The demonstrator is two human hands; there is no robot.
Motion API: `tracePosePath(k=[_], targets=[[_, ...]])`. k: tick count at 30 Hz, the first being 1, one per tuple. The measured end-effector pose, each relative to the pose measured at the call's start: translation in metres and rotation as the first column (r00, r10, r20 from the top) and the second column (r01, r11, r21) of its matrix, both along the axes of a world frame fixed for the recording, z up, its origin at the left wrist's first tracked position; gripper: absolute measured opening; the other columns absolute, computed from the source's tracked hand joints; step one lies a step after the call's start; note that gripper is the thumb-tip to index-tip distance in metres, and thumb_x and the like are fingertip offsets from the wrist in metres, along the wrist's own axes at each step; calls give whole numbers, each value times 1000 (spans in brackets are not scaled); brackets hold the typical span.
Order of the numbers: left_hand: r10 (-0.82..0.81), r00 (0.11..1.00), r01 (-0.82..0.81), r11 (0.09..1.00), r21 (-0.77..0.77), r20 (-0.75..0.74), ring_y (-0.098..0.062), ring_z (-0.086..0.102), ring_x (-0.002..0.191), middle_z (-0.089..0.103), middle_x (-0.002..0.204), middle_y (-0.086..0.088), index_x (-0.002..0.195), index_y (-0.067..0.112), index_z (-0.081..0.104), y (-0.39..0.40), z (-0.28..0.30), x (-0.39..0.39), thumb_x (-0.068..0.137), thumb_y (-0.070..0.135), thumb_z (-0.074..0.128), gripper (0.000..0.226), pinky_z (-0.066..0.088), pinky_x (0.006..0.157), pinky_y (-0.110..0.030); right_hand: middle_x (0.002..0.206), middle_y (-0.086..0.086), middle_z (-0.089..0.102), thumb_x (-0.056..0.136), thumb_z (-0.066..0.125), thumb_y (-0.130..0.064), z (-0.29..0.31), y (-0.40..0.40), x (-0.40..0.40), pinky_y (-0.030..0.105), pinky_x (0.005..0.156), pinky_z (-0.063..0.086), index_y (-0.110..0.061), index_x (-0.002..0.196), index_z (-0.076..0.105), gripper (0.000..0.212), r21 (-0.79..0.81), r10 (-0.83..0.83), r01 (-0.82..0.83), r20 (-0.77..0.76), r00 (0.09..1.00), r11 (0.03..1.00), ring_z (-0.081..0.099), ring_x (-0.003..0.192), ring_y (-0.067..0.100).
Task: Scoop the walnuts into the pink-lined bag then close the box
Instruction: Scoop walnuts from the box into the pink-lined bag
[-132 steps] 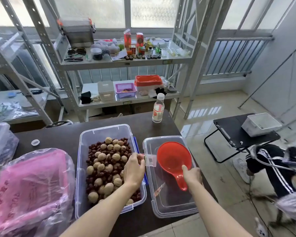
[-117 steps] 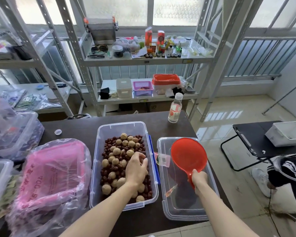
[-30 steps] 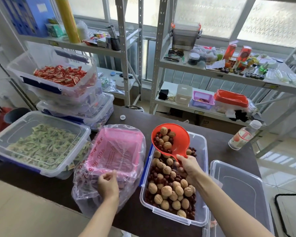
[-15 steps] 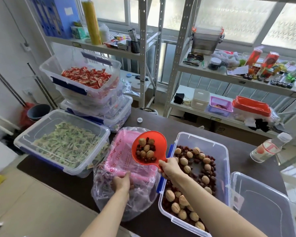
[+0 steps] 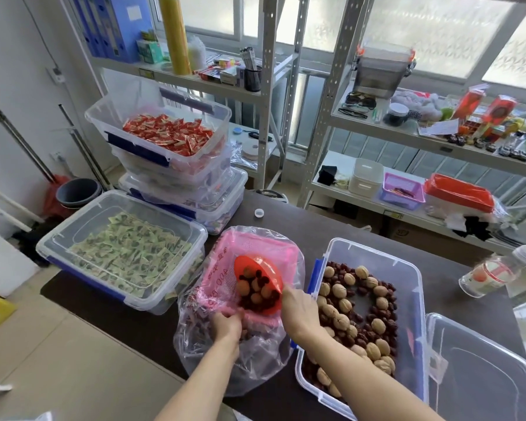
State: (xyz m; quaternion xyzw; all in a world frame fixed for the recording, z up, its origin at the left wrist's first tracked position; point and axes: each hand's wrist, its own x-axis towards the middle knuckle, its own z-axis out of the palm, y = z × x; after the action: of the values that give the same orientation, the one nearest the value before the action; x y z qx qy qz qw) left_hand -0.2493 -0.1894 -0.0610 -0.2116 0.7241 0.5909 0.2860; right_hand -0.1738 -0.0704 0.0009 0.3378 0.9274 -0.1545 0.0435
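Now that the red scoop (image 5: 260, 284), clenched in the right hand (image 5: 299, 311), has swung from over the box (image 5: 374, 314) into the pink-lined bag (image 5: 240, 299), walnuts (image 5: 340, 305) tip bagward; left hand (image 5: 225, 325) fingers pinch the bag's near edge open, so this load looks nearly delivered.

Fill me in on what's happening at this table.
A person is moving walnuts and red dates from the clear box into the pink-lined bag. The right hand tips a red scoop, loaded with nuts and dates, over the bag's opening, while the left hand grips the bag's near edge. The box holds plenty more, and its lid lies off to the right, so closing comes later.
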Motion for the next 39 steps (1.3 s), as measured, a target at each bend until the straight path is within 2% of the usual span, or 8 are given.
tracePosePath(k=[5,8,11,15,21,29,34,39], targets=[[10,1000,-11,1000,12,9,-32,64,74,68,81,-20,82,9,62,0,0,1,81,8,69,7,56,80,-51,93,13,68,91,29,11,5,-4,-2,39,62,42,-2,135,37,47,156,107,-109,26,994,982,69,82,32],[4,1000,-4,1000,0,9,-34,66,70,68,76,-19,74,10,61,-1,-4,0,81,10,71,12,57,78,-51,100,15,65,93,28,11,10,-2,-4,40,68,48,-2,150,15,60,171,135,-142,47,990,975,68,87,31],[-4,1000,4,1000,-20,-7,-41,70,81,71,79,-18,75,11,66,-3,-5,0,78,16,73,10,57,83,-57,104,16,62,94,25,8,11,1,-3,42,75,53,-5,153,8,63,171,138,-140,28,990,975,67,88,32],[31,997,-34,999,-41,-64,-41,69,92,73,90,-20,79,13,68,-9,-1,1,78,21,75,11,54,90,-55,104,16,61,93,27,6,13,9,2,40,69,49,-10,154,7,65,174,86,-76,-50,995,982,65,84,32],[98,981,-112,991,-77,-169,-36,65,96,67,103,-19,105,1,57,-9,29,13,73,29,81,48,53,90,-49,95,13,60,93,33,1,22,25,13,38,62,43,-16,152,9,67,110,-28,50,-187,982,993,59,71,29],[-275,902,291,957,-2,-333,-18,61,78,66,83,-3,93,8,61,33,67,63,83,24,74,22,44,65,-25,90,12,71,98,33,-21,33,64,59,43,66,51,-26,139,35,42,-7,-233,256,-440,867,967,66,80,38],[-490,780,484,867,-123,-390,-21,66,82,70,85,-5,87,12,66,54,63,84,80,27,76,19,51,74,-28,89,17,72,97,37,-22,28,91,106,45,65,52,-24,136,38,39,2,-354,393,-432,830,920,67,77,40],[-650,660,565,760,-321,-376,-19,64,96,66,106,-5,111,12,66,65,55,93,80,32,75,38,48,84,-26,93,16,70,88,44,-7,17,99,147,41,66,50,-17,139,31,53,44,-418,446,-279,865,894,66,81,38]])
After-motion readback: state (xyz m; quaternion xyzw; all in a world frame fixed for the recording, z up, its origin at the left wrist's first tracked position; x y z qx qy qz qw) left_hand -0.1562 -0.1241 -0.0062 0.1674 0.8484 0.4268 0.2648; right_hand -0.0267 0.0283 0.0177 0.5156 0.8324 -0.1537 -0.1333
